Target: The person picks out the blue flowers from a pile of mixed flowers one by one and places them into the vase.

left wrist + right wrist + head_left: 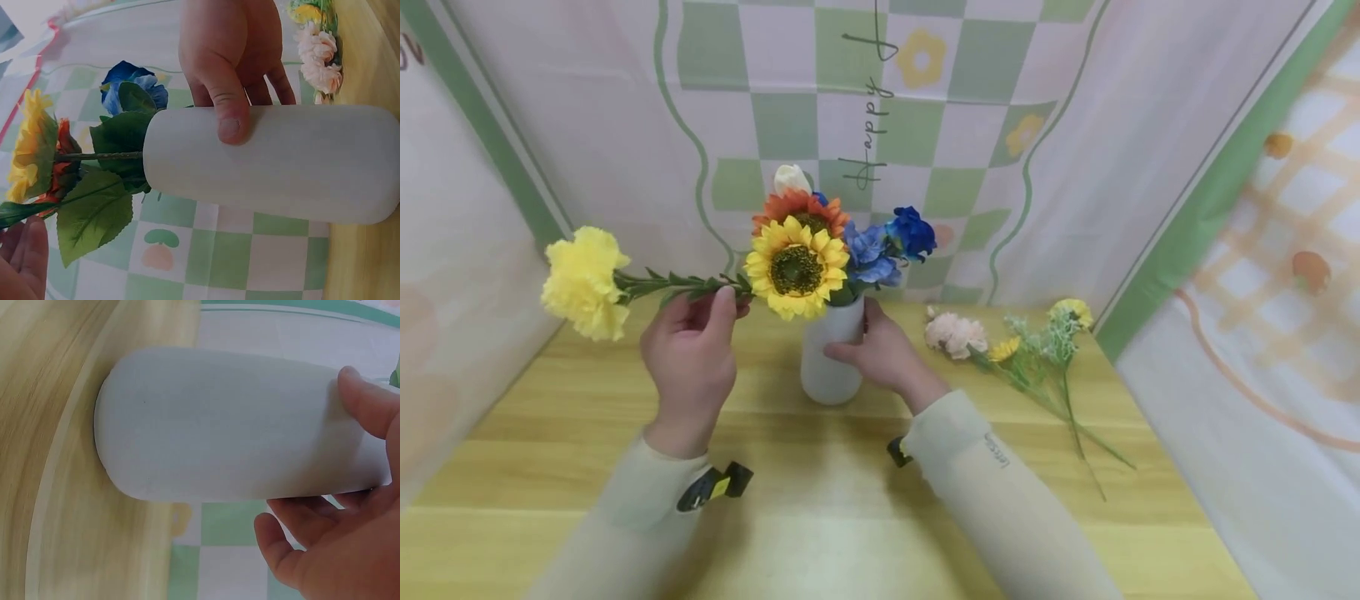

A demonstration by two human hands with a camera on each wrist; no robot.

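Taking the white vase (832, 367) as the centre of a clock, seen from the head, the pale left sleeve (632, 492) comes in from eight o'clock and the pale right sleeve (1000, 492) from four, each with a dark device (715, 486) at the wrist. The left hand (692, 367), at nine o'clock, pinches the leafy stem of a yellow ruffled flower (583, 283) between thumb and fingers, in a narrow grip; the bloom points out toward ten o'clock, and the stem's other end passes out of sight behind a sunflower, so I cannot tell whether it touches the vase. The right hand (887, 346), at three, holds the vase near its mouth, thumb on the near side and fingers round the far side. The vase stands upright on the wooden table (805, 533). Out of its mouth, the yellow sunflower (796, 268) leans to eleven, with an orange sunflower (801, 208) just behind it and a white bloom (792, 178) beyond; blue flowers (913, 233) lean to one. Well apart, at three o'clock, lie a pale pink flower (957, 333), green sprigs (1045, 343) and a small yellow flower (1071, 312). Farthest, at twelve, hangs a checkered green-and-white cloth (910, 133) lettered "Happy".
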